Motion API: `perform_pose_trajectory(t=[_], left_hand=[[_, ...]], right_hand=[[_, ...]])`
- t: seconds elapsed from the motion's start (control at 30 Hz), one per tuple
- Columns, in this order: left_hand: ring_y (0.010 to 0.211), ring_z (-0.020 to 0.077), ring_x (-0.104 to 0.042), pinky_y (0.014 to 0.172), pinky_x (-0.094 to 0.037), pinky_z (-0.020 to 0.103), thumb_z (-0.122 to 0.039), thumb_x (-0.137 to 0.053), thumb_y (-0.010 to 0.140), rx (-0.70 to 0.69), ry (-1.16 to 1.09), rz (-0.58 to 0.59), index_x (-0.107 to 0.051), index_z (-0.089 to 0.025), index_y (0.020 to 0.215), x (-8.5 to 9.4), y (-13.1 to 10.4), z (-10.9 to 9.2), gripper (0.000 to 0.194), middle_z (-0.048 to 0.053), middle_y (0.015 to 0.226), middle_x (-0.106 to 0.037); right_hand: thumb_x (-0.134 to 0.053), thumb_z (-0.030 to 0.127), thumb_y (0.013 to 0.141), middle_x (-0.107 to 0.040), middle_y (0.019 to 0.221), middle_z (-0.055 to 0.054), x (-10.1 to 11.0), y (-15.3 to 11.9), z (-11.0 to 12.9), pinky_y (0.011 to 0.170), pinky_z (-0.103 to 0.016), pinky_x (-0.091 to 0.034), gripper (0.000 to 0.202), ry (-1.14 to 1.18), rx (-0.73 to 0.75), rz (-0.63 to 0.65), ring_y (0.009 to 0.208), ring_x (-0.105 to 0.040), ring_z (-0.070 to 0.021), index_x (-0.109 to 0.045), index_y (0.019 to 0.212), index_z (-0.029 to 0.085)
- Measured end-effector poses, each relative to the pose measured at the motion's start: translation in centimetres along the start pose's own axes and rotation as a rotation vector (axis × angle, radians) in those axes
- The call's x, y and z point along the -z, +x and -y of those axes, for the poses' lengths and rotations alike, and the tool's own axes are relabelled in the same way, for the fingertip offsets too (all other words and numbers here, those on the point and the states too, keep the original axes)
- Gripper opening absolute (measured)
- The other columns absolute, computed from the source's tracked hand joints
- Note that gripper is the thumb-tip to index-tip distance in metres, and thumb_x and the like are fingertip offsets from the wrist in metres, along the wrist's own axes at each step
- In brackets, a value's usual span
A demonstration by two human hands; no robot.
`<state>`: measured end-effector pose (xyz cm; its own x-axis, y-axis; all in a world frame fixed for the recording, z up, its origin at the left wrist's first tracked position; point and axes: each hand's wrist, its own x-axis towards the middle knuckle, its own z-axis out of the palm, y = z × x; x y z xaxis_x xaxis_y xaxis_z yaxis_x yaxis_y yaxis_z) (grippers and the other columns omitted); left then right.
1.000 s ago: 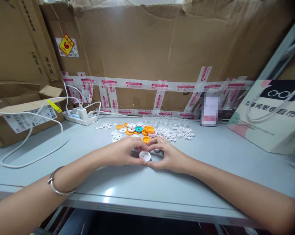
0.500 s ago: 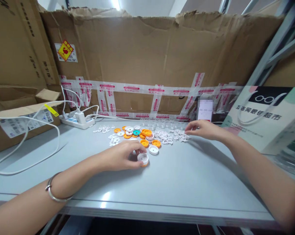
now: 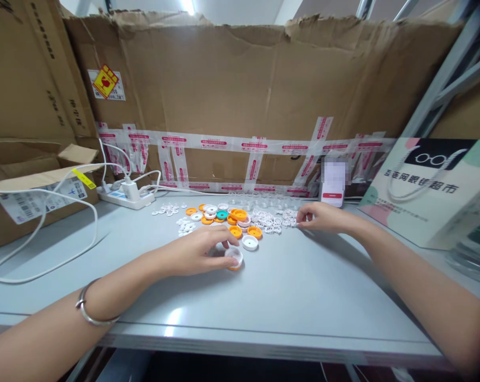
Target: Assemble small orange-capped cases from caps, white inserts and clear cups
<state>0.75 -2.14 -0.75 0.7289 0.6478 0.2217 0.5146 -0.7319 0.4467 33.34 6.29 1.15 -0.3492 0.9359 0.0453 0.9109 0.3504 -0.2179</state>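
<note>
While our L hand (image 3: 212, 252) curves at the L side of a round, white-rimmed piece (image 3: 234, 257) w/ an orange base, our R hand (image 3: 322, 217) is well apart, farther out & to the R. Piece sits right at L thumb & fingers, so L is nearer by far; from R hand it lies back toward us & L. Lies flat, approx. circular, no long axis to speak of. L thumb touches it; firm clamp or light touch, can't tell. R fingertips bent down at R edge of the white openwork bits (image 3: 267, 222); can't tell if any is pinched. Loose white cup (image 3: 250, 243) just beyond & R of our piece, betw. the hands; orange cup (image 3: 255, 232) beyond that.
</note>
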Motion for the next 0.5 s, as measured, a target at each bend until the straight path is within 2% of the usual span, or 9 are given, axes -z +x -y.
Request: perform_pose_trajectory(t=[0.1,0.17,0.27,0.33,0.4,0.5], left_hand=[[0.089,0.0173,-0.055,0.078,-0.041,0.028,-0.041,-0.054,0.084,-0.005,-0.002,0.003,-0.058,-0.021,0.107,0.0,0.0,-0.1,0.031,0.005,0.1,-0.062],[0.087,0.0168,-0.056,0.077,-0.041,0.028,-0.041,-0.055,0.083,0.002,-0.009,0.009,-0.058,-0.021,0.107,-0.1,0.0,-0.1,0.031,0.005,0.099,-0.063],[0.084,0.016,-0.057,0.075,-0.042,0.026,-0.043,-0.057,0.081,0.019,-0.054,0.011,-0.058,-0.021,0.107,-0.4,0.1,-0.1,0.034,0.005,0.098,-0.064],[0.085,0.0159,-0.057,0.075,-0.043,0.025,-0.043,-0.059,0.08,0.008,-0.09,-0.001,-0.057,-0.021,0.109,-0.7,0.2,-0.3,0.037,0.005,0.101,-0.063],[0.09,0.0159,-0.057,0.077,-0.042,0.025,-0.04,-0.059,0.081,-0.017,-0.106,-0.069,-0.056,-0.021,0.11,-0.9,0.4,-0.6,0.035,0.004,0.106,-0.062],[0.09,0.0153,-0.057,0.076,-0.042,0.026,-0.037,-0.056,0.084,-0.009,-0.112,-0.259,-0.056,-0.02,0.11,-1.0,0.7,-1.1,0.031,0.004,0.105,-0.063]], right_hand=[[-0.057,0.031,0.066,-0.065,0.075,-0.005,0.5,-0.3,0.5,0.061,-0.028,-0.043,0.013,0.003,-0.007,-0.043,0.07,-0.058,-0.0197,-0.062,0.066,0.019],[-0.057,0.033,0.068,-0.066,0.078,-0.004,0.7,-0.6,1.3,0.063,-0.029,-0.044,0.014,0.093,-0.011,-0.069,0.073,-0.059,-0.0191,-0.06,0.069,0.02],[-0.057,0.039,0.072,-0.066,0.075,-0.003,0.6,-1.2,3.4,0.062,-0.027,-0.046,0.02,0.425,0.008,-0.089,0.071,-0.061,-0.0169,-0.055,0.074,0.02],[-0.058,0.042,0.074,-0.064,0.07,-0.001,0.1,-1.7,5.3,0.062,-0.027,-0.047,0.023,0.615,0.072,-0.095,0.068,-0.061,-0.0153,-0.054,0.076,0.02],[-0.058,0.042,0.076,-0.061,0.069,0.0,-0.6,-2.2,7.6,0.063,-0.027,-0.047,0.024,0.712,0.165,-0.103,0.065,-0.059,-0.0132,-0.055,0.078,0.019],[-0.054,0.04,0.081,-0.061,0.073,-0.001,-1.5,-3.2,10.8,0.062,-0.027,-0.046,0.023,0.776,0.275,-0.096,0.065,-0.056,-0.0121,-0.059,0.085,0.018]])
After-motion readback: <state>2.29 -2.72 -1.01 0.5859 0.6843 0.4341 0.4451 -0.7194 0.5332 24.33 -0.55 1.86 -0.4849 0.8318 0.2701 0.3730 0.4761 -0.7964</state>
